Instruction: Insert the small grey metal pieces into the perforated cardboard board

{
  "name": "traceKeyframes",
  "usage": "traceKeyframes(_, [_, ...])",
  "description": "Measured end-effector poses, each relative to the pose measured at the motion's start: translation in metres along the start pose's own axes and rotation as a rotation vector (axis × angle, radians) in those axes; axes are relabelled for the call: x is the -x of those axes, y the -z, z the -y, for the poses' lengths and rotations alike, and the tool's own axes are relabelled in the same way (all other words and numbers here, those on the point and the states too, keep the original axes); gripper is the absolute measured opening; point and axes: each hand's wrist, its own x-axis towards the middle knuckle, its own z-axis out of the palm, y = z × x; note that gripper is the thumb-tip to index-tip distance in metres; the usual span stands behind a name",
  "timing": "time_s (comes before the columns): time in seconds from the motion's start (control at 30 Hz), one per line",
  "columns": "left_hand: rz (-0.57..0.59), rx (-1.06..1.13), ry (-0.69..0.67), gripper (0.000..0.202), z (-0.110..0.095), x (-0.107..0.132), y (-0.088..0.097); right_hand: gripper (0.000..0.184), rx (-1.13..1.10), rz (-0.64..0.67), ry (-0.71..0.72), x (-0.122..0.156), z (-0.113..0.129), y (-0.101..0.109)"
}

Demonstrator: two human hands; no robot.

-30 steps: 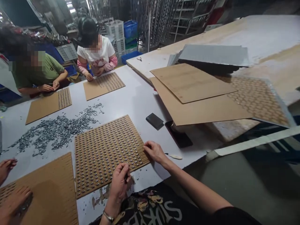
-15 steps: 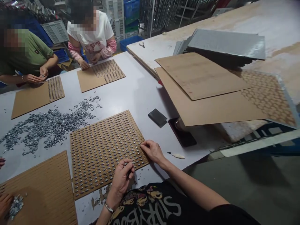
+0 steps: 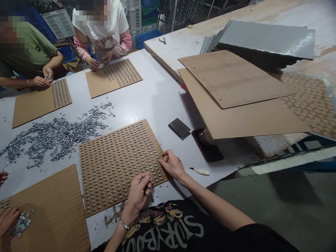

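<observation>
The left hand (image 3: 138, 195) is curled around small metal pieces at the near edge of the slotted board (image 3: 119, 164). Just right of it, the right hand (image 3: 172, 164) pinches narrowly at the board's right edge. Beyond both, a heap of pieces (image 3: 52, 138) lies on the tabletop (image 3: 154, 101)

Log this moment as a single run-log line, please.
left hand: pinching small metal pieces at slotted board near edge | right hand: fingertips on board's right edge | loose pile: beyond board

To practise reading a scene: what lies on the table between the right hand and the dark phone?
In the head view, a small pale tool lies between the right hand and the phone; otherwise bare table.
</observation>
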Motion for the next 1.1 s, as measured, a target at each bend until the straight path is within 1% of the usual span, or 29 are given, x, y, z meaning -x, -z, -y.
traceKeyframes(0.07, [-0.004,0.012,-0.01,0.041,0.0,0.001,-0.003,0.017,-0.074,0.013,0.105,0.011,0.006,0.006])
traceKeyframes(0.17, [-0.003,0.024,-0.019,0.04,0.003,0.002,-0.008,0.013,-0.162,0.113,0.339,0.036,0.019,0.013])
traceKeyframes(0.2, [0.003,0.022,-0.015,0.041,0.004,0.003,-0.011,0.013,-0.19,0.156,0.386,0.044,0.022,0.013])
traceKeyframes(0.23, [0.011,0.016,-0.008,0.041,0.006,0.004,-0.013,0.014,-0.219,0.185,0.4,0.051,0.024,0.012])
traceKeyframes(0.3, [0.023,-0.001,0.003,0.043,0.008,0.006,-0.017,0.015,-0.283,0.191,0.35,0.063,0.026,0.008])
traceKeyframes(0.4, [0.044,-0.044,0.013,0.044,0.01,0.009,-0.023,0.019,-0.385,0.195,0.21,0.07,0.021,0.001])
traceKeyframes(0.47, [0.064,-0.076,0.018,0.043,0.01,0.011,-0.025,0.022,-0.465,0.228,0.119,0.07,0.015,0.002])
traceKeyframes(0.57, [0.06,-0.062,0.013,0.042,0.009,0.012,-0.025,0.025,-0.561,0.234,-0.017,0.059,0.007,0.011])
traceKeyframes(0.63, [0.045,-0.047,0.01,0.044,0.006,0.012,-0.025,0.023,-0.492,0.199,-0.04,0.046,0.002,0.02])
traceKeyframes(0.7, [0.032,-0.06,0.011,0.043,0.005,0.01,-0.023,0.018,-0.306,0.165,0.043,0.032,-0.003,0.026])
traceKeyframes(0.77, [0.016,-0.084,0.013,0.041,0.004,0.009,-0.021,0.016,-0.133,0.171,0.157,0.02,-0.005,0.028])
traceKeyframes(0.83, [-0.005,-0.1,0.0,0.041,0.004,0.007,-0.018,0.015,-0.039,0.193,0.212,0.012,-0.005,0.026])
traceKeyframes(0.9, [-0.015,-0.113,-0.017,0.042,0.005,0.006,-0.014,0.014,0.016,0.199,0.212,0.008,-0.003,0.021])
traceKeyframes(1.0, [0.008,-0.134,-0.017,0.042,0.006,0.003,-0.009,0.013,0.083,0.203,0.209,0.005,0.002,0.014])
traceKeyframes(1.1, [0.023,-0.14,-0.011,0.042,0.006,0.0,-0.007,0.013,0.194,0.22,0.204,0.0,0.005,0.012])
